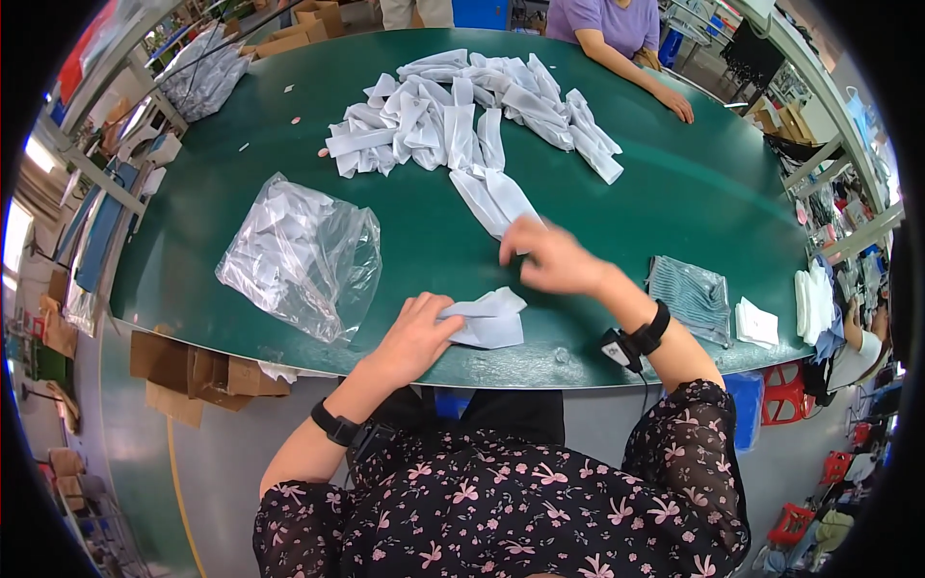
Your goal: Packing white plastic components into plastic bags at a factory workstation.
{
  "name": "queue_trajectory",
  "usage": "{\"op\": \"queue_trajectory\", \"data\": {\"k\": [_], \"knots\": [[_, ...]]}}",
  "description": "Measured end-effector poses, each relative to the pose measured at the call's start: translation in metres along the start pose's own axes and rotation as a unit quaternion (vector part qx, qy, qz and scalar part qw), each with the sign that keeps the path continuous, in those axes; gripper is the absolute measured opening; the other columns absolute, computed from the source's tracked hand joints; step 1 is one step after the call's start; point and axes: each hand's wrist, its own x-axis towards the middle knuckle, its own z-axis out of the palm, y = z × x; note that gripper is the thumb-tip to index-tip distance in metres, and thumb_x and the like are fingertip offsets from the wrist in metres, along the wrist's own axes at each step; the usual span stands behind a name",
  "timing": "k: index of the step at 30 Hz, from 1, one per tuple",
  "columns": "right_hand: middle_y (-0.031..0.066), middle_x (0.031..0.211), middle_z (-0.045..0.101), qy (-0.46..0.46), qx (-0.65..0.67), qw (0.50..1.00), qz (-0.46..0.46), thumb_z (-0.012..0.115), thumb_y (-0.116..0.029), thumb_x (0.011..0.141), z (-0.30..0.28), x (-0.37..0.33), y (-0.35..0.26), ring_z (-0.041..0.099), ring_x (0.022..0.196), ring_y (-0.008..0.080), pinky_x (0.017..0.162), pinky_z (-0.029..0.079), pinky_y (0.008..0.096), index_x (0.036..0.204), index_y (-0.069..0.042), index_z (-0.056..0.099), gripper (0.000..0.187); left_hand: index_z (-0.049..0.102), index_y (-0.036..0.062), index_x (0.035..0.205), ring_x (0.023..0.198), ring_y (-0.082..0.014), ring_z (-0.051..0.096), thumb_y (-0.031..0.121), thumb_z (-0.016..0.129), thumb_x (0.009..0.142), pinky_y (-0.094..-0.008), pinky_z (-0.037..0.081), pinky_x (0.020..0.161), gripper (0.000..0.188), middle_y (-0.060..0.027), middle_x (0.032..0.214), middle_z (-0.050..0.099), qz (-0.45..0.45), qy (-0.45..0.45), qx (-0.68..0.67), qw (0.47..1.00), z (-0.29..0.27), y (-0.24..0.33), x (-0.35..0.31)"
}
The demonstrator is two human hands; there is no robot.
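In the head view, your left hand (412, 339) is at the near side of the green table (626, 222), its thumb and fingers brought together on the left end of a pale folded piece (493, 323), which lies right in front of you. Your right hand (554, 258) is blurred, fingers curled, at the near end of a pale strip (491, 202) — whether they grip it or only brush it, you can't make out here.

As for progress, a good number of similar-looking pale pieces sit in the clear plastic bag (308, 250) to your left; they may be the done ones, though the view doesn't prove it. Much seems left: a large loose heap (419, 120) spreads across the far side, beyond the strip. The piece under your left hand looks partway through, folded but with an uneven upper edge.

Off to your right lie a striped cloth in clear plastic (689, 299) and a folded white cloth (756, 323) — neither is near your fingers. A co-worker's hand (674, 101) rests at the far edge, apart from the heap.
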Motion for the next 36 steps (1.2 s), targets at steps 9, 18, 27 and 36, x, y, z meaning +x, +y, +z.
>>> {"op": "queue_trajectory", "data": {"k": [9,18,27,36], "knots": [[0.0182,0.102,0.059,0.037,-0.136,0.967,0.212,0.062,-0.005,0.074,0.047,-0.002,0.005,0.058,0.096,0.0384,0.083,0.049,0.047,0.104,0.001,0.059,0.03,0.053,-0.0004,0.121,0.101,-0.0292,0.053,0.005,0.075,0.064,-0.0411,0.04,0.089,0.061,-0.0125,0.107,0.054,-0.006,-0.021,-0.011,1.0,0.002,0.015,-0.003],[0.0149,0.097,0.059,0.09,0.003,0.993,0.076,0.063,-0.004,0.075,0.027,0.015,0.011,0.06,0.082,0.0346,0.073,0.05,0.0406,0.093,-0.002,0.061,0.017,0.057,0.0082,0.12,0.111,-0.0326,0.049,0.01,0.08,0.06,-0.0444,0.037,0.097,0.064,-0.0146,0.118,0.051,-0.034,0.025,0.036,0.998,-0.007,0.025,0.001],[0.0132,0.105,0.059,-0.1,0.029,0.995,-0.013,0.054,0.006,0.074,0.018,0.004,0.002,0.059,0.09,0.0337,0.073,0.049,0.0402,0.091,-0.004,0.06,0.02,0.058,0.0093,0.118,0.117,-0.0364,0.044,0.013,0.082,0.06,-0.0477,0.037,0.1,0.064,-0.0168,0.125,0.047,-0.033,0.023,-0.039,0.998,0.004,-0.001,-0.002],[0.0174,0.11,0.059,0.072,-0.141,0.986,-0.041,0.056,0.003,0.075,0.02,0.095,0.076,0.061,0.094,0.037,0.078,0.051,0.045,0.094,-0.002,0.056,0.02,0.055,0.0094,0.122,0.115,-0.0373,0.045,0.011,0.082,0.059,-0.0447,0.039,0.1,0.068,-0.0172,0.123,0.048,-0.087,-0.039,-0.11,0.989,-0.002,0.003,0.002]]}}
